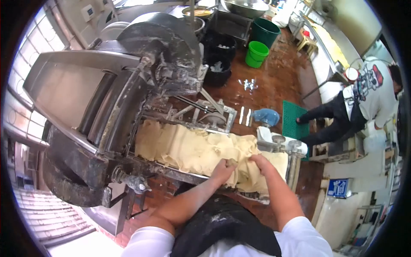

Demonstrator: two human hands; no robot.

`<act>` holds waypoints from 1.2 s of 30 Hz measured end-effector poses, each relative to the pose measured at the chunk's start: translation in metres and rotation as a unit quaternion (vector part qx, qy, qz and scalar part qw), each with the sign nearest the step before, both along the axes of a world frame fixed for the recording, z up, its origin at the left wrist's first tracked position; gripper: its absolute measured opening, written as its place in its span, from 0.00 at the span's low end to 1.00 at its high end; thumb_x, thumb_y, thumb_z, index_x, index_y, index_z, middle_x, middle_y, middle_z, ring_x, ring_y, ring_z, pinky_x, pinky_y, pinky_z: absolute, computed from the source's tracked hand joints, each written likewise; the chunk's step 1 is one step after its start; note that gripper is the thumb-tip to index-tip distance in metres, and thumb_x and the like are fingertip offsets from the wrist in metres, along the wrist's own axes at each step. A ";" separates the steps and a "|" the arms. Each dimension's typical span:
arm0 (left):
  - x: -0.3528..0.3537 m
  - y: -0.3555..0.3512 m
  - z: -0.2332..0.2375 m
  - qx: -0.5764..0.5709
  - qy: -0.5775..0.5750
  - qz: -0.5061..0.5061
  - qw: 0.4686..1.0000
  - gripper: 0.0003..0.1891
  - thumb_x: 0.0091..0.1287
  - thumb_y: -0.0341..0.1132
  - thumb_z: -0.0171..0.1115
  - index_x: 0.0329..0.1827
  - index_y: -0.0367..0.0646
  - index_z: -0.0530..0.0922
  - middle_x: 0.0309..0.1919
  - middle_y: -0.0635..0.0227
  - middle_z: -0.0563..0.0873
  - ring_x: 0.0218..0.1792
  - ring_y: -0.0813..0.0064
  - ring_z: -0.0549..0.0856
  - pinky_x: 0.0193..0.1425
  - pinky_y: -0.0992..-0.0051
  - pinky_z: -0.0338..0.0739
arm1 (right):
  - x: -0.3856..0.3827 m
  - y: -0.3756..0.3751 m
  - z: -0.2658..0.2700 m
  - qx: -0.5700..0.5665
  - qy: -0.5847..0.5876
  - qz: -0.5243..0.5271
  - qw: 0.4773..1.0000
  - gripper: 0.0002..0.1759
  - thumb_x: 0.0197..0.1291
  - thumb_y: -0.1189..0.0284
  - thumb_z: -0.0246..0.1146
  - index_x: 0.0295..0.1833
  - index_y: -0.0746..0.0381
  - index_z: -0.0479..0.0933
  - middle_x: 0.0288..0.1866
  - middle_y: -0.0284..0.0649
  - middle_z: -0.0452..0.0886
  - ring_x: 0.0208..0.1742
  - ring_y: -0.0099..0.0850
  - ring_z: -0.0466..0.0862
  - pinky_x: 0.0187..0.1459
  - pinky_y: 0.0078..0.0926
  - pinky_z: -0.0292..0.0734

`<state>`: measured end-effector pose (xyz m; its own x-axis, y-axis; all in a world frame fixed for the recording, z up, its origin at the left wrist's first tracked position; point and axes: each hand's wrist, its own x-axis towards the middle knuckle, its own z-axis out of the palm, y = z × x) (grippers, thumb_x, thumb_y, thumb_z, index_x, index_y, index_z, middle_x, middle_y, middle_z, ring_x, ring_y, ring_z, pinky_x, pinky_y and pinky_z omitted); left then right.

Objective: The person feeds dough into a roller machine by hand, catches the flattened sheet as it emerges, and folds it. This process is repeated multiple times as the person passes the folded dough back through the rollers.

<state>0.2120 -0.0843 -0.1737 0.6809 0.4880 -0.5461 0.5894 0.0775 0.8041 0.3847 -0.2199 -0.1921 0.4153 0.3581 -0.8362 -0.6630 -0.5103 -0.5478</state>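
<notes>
A long, thick slab of pale dough (192,147) lies in folded, ragged layers along the bed of a dough sheeter. Near its right end, my left hand (223,172) is closed in a fist on a torn fold of the dough. Just to the right, my right hand (260,164) grips another fold, its fingers partly hidden by the dough. Between the two hands the dough is bunched and creased. The sheeter's dark rollers (100,109) stand to the left, beyond the slab's left end.
A metal hopper plate (60,85) slopes toward the rollers. A bright green bucket (257,54) and black tubs (217,73) stand on the brown tiled floor. Another person (364,92) is at the right near a green mat (294,120). A blue bag (266,116) lies beyond the bed.
</notes>
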 end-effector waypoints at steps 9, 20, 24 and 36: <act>-0.110 0.108 -0.109 -0.089 -0.100 0.347 0.928 0.16 0.65 0.45 0.60 0.46 0.42 0.76 0.33 0.65 0.77 0.33 0.73 0.75 0.33 0.71 0.72 | 0.067 -0.003 0.055 -0.268 -0.308 0.394 0.823 0.33 0.46 0.49 0.71 0.49 0.65 0.80 0.46 0.48 0.84 0.48 0.41 0.83 0.47 0.35 0.77; -0.103 0.154 -0.100 -0.296 0.022 0.512 0.806 0.19 0.64 0.46 0.63 0.20 0.48 0.68 0.12 0.73 0.70 0.09 0.74 0.69 0.10 0.72 0.57 | -0.088 0.234 -0.020 0.058 -0.483 0.478 0.732 0.32 0.53 0.50 0.64 0.58 0.60 0.76 0.56 0.49 0.80 0.55 0.43 0.80 0.58 0.39 0.73; -0.124 0.156 -0.238 -0.017 0.056 0.298 0.953 0.17 0.62 0.41 0.63 0.18 0.48 0.68 0.11 0.71 0.70 0.09 0.73 0.68 0.10 0.70 0.57 | -0.109 0.275 -0.033 -0.100 -0.487 0.485 0.719 0.29 0.51 0.54 0.65 0.56 0.59 0.78 0.55 0.52 0.80 0.56 0.45 0.80 0.57 0.40 0.74; -0.095 0.128 -0.148 -0.486 -0.144 0.485 0.712 0.15 0.63 0.44 0.54 0.46 0.45 0.78 0.43 0.64 0.85 0.45 0.63 0.83 0.55 0.59 0.77 | -0.078 0.272 -0.063 -0.051 -0.406 0.484 0.774 0.25 0.53 0.46 0.60 0.46 0.54 0.84 0.49 0.46 0.83 0.52 0.44 0.82 0.55 0.38 0.75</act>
<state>0.1166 0.0436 -0.3218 0.4334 0.2917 -0.8527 -0.3003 0.9388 0.1685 0.3070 0.0518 -0.2553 0.3972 0.7795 -0.4844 0.5973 -0.6203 -0.5084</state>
